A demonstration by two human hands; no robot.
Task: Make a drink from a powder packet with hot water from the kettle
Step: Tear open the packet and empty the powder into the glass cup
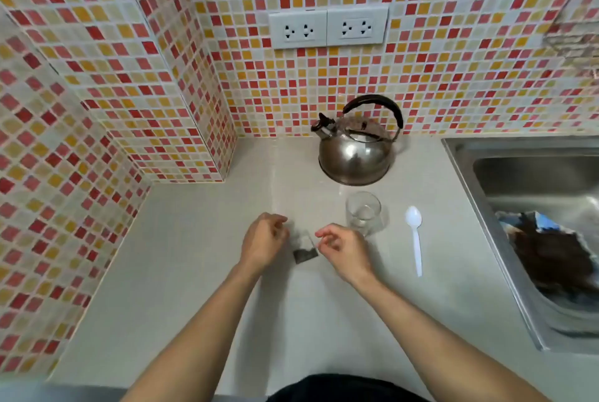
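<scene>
A small clear powder packet (304, 252), dark powder at its bottom, hangs blurred just above the counter between my hands. My left hand (264, 239) pinches its upper left edge. My right hand (343, 249) pinches its right edge with thumb and forefinger. An empty clear glass (363, 212) stands upright just beyond my right hand. The steel kettle (355, 148) with a black handle sits behind the glass by the tiled wall, spout pointing left. A white plastic spoon (415, 236) lies to the right of the glass.
A steel sink (470, 181) fills the right side, with a dark crumpled bag or cloth (551, 259) in it. Two wall sockets (327, 28) are above the kettle. A tiled pillar (181, 93) juts out at the left over the pale counter (194, 255).
</scene>
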